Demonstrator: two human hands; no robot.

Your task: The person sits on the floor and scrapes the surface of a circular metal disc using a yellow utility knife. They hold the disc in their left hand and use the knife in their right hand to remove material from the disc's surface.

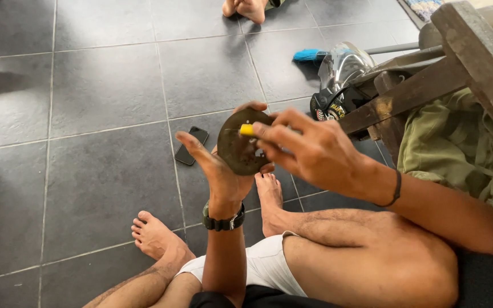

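Note:
My left hand (219, 168) holds a dark, worn round disc (239, 149) upright in front of me, thumb spread to the left and fingers curled over its top edge. My right hand (309, 149) comes in from the right and pinches a small yellow piece (247, 130) against the upper face of the disc. A black watch sits on my left wrist, a thin dark band on my right. I sit on the floor with my bare legs and feet under my hands.
A black phone (191, 145) lies on the grey floor tiles left of the disc. A helmet (338, 80) and a brush with a blue head (309, 55) lie behind. A wooden chair frame (463, 63) with green cloth (457, 148) stands at right. Another person's feet (245, 8) show at top.

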